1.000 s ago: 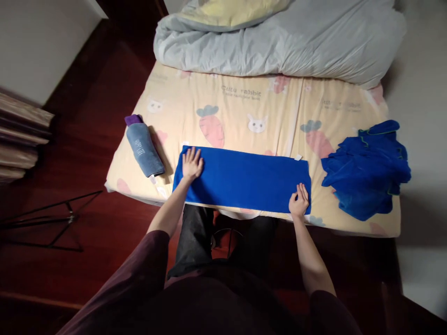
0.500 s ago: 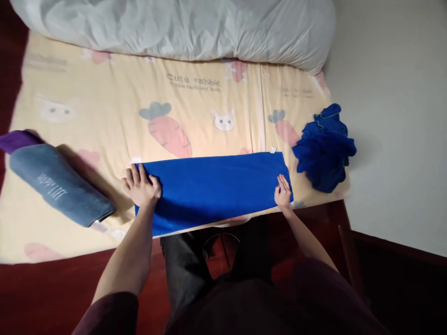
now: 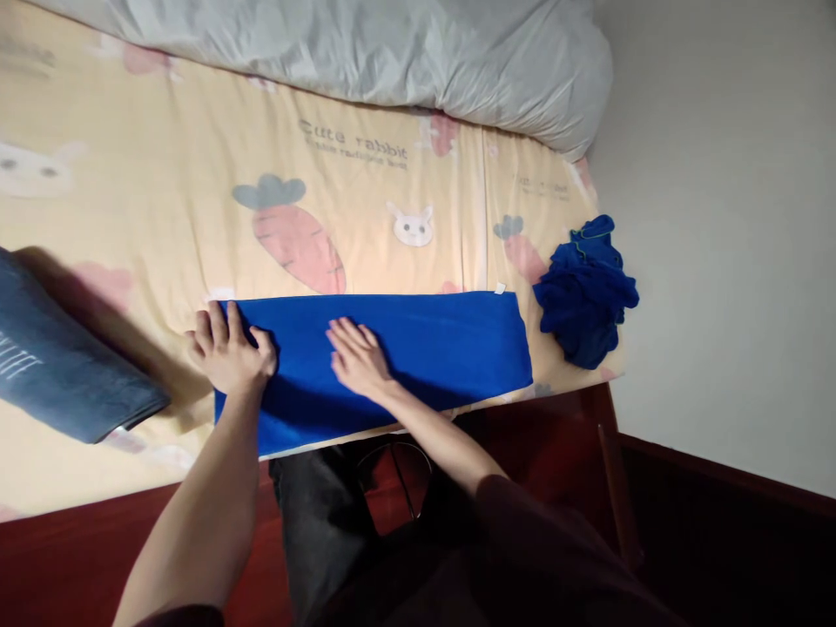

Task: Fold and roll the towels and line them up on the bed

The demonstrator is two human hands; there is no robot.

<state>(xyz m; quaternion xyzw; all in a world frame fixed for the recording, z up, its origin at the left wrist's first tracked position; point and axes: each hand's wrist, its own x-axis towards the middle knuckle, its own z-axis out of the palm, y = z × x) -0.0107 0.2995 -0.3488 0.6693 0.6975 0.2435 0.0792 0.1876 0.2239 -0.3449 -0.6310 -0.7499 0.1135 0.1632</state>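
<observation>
A blue towel [image 3: 444, 348], folded into a long flat strip with a small white tag on its far edge, lies along the near edge of the bed. My left hand [image 3: 233, 350] presses on the towel's left end, fingers spread and partly past its edge. Over the towel's middle, my right hand [image 3: 359, 355] lies flat with its fingers stretched out. Neither hand grips anything. Off the towel's right end sits a crumpled heap of blue cloth [image 3: 584, 296] with a thin green edge.
A rolled grey-blue towel [image 3: 65, 357] with pale lettering lies at the left. The bed has a cream sheet [image 3: 385, 261] printed with carrots and rabbits. A pale grey quilt [image 3: 366, 52] lies along the far side. A white wall [image 3: 718, 218] stands at the right.
My right hand has moved left from the towel's right end to its middle. My left hand stays on the left end. The view has shifted, cutting off part of the rolled towel.
</observation>
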